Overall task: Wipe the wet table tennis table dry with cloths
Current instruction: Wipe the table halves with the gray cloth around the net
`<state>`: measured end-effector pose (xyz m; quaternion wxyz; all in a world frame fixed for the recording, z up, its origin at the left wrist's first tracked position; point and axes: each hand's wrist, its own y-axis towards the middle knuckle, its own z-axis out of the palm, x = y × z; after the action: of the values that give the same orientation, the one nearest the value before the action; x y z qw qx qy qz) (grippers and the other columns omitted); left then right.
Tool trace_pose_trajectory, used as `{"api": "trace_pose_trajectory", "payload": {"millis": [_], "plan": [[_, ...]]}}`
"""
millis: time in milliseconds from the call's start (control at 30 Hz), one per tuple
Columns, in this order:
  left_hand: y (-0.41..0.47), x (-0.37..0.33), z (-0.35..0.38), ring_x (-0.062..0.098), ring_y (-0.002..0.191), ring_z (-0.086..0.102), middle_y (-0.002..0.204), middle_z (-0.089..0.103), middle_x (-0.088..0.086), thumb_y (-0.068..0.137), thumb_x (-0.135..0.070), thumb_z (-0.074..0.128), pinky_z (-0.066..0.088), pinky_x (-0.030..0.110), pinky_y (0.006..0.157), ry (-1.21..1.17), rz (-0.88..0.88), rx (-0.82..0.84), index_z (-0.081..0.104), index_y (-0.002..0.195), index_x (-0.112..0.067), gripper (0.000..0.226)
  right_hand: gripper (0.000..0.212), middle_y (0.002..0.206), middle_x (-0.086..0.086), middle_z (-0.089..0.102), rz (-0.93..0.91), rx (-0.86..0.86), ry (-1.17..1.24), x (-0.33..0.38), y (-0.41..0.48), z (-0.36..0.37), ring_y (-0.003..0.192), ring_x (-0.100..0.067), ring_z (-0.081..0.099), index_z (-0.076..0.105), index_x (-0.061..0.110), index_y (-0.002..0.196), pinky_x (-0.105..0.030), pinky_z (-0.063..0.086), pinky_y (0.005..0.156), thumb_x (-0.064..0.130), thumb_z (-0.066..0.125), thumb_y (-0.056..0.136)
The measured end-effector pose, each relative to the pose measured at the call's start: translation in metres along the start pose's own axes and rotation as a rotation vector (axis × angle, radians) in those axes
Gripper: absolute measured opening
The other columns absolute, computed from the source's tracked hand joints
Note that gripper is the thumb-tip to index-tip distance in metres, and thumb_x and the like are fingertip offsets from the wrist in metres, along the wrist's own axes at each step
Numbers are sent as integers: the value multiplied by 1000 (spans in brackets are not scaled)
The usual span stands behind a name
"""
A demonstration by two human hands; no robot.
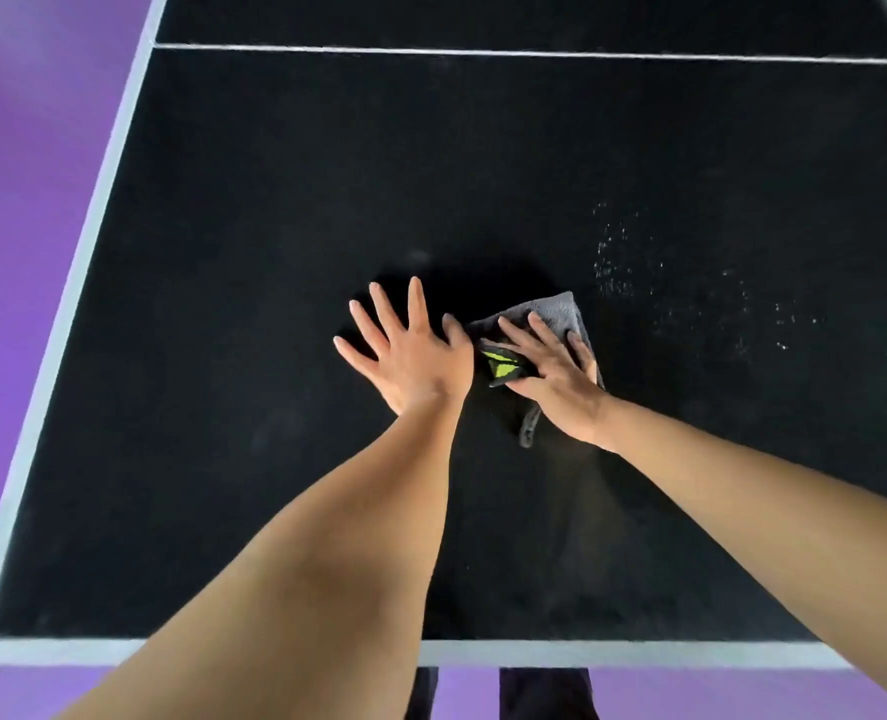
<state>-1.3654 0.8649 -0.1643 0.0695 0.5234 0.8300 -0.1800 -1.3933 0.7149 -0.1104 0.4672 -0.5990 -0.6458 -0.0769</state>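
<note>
**Both palms down, cloth under my right**

At far left the purple floor (26,200) runs along the pale border (93,241) of the table (275,200). Its top is black and matt, and a thin white line (483,53) crosses it at the far end.

My left hand (410,356) lies flat on the bare top near the middle, fingers straight and spread wide, holding nothing. Its thumb sits just beside the cloth's edge.

The cloth (555,311) is right of that hand, on the table's middle, well in from every edge. It is grey and fuzzy, folded into a rough triangle with its point aimed away from me. A black and bright green patch (501,367) shows at its left corner, and a thin grey strip (528,428) trails out toward me from under my wrist.

My right hand (555,371) presses on top of the cloth, palm down, fingers straight and slightly apart; it grips nothing, only bears down.

Right of the cloth, a scatter of small water drops (618,262) glints on the black top, thinning toward the right edge of view.
</note>
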Motion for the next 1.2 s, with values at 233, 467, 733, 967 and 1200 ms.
{"api": "trace_pose_trajectory", "payload": {"millis": [233, 467, 733, 967, 1200], "plan": [[3, 2, -4, 34, 154, -13, 170, 2, 6, 95, -44, 32, -12, 64, 117, -89, 38, 24, 24, 156, -40, 62, 63, 143, 49, 7, -64, 132, -36, 3, -98, 83, 132, 28, -20, 31, 69, 123, -24, -22, 115, 21, 53, 89], [2, 0, -2, 36, 154, -13, 169, 1, 8, 94, -43, 30, -11, 65, 117, -83, 54, 36, 23, 157, -39, 63, 51, 148, 41, 25, 24, 581, -61, -2, -169, 92, 141, 17, 1, 48, 51, 138, -23, -8, 116, 44, 44, 88], [2, -4, -5, 33, 154, -12, 170, 1, 6, 96, -48, 26, -8, 64, 118, -41, 34, 45, 17, 157, -42, 62, 17, 81, 4, 72, 520, 466, 501, 32, -144, -45, 79, -3, 70, 65, 10, 90, -18, 49, 71, 27, 68, 89], [4, -10, 3, 29, 154, -16, 170, -4, 2, 98, -58, 18, -9, 63, 119, 57, -35, 49, 0, 156, -50, 62, 22, 100, -5, 78, 444, -395, 794, 12, -32, -170, 91, -20, 75, 72, 12, 102, -38, 52, 87, 28, 69, 86], [5, -11, 11, 24, 154, -17, 170, -4, -2, 94, -63, 15, -10, 58, 121, 89, -80, 10, -8, 153, -55, 64, 35, 91, 0, 63, 462, -796, 634, -12, 122, -276, 83, -19, 62, 62, 15, 110, -33, 52, 81, 46, 57, 96]]}}
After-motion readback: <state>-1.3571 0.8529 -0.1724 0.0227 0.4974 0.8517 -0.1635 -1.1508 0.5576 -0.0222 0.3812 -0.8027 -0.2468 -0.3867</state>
